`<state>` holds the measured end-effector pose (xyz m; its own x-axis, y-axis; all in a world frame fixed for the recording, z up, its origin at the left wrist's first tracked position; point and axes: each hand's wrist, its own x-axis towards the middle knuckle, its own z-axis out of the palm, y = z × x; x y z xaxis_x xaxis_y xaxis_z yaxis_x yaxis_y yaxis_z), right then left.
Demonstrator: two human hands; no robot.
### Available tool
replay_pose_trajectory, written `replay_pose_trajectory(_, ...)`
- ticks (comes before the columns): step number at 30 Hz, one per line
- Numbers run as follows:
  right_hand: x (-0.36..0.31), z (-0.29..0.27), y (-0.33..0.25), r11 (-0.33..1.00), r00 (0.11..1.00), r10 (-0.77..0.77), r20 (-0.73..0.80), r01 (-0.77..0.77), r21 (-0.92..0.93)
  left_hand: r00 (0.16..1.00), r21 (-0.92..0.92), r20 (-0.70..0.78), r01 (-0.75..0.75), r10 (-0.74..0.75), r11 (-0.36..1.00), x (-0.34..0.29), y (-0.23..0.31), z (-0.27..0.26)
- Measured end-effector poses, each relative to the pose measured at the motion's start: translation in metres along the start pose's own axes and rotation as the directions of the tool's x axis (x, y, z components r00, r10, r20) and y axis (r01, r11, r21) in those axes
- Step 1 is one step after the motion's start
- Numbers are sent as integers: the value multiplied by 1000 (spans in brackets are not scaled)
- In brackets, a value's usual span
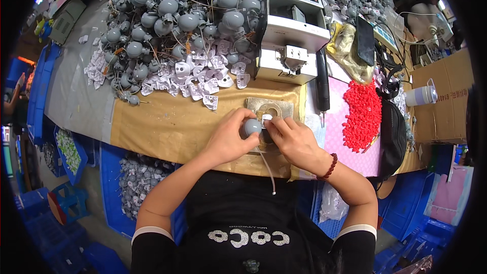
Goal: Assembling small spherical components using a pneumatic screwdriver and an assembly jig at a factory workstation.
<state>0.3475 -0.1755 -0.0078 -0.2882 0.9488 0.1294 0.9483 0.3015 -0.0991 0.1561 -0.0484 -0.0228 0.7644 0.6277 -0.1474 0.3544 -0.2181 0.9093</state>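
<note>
My left hand (234,136) is closed around a grey ball-shaped housing (252,127), thumb and fingers on its sides. A thin white cable (267,170) hangs from the housing over the table's front edge and ends in a small plug. Just right of the ball, my right hand (290,139) pinches at a small white plastic piece (266,117) that looks like the loose white parts on the table. Both hands are over a metal fixture plate (255,103) with a round opening, partly hidden by them.
Behind lie a heap of grey ball housings (169,6) and loose white plastic parts (195,78). A metal machine (291,35) stands beyond the fixture, with a black electric screwdriver (322,78) beside it. Red small parts (362,114) and a black pouch (393,134) are at right.
</note>
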Motion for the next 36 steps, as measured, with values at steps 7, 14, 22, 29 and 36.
replay_pose_trajectory(7,-8,14,-1,996,980,12,-200,5,87,815,745,7,-391,579,541,-3,4,29)
replay_pose_trajectory(14,-52,18,28,748,867,450,-214,-235,621,794,764,87,-441,602,471,-2,-6,29)
replay_pose_trajectory(22,-65,18,26,745,900,433,-57,-321,585,743,651,84,-545,664,528,7,-14,25)
replay_pose_trajectory(29,-54,47,27,431,657,727,-200,-210,878,740,627,73,-556,669,546,9,-17,24)
replay_pose_trajectory(36,-19,25,37,-488,818,540,199,113,865,735,614,61,-561,675,555,9,-15,21)
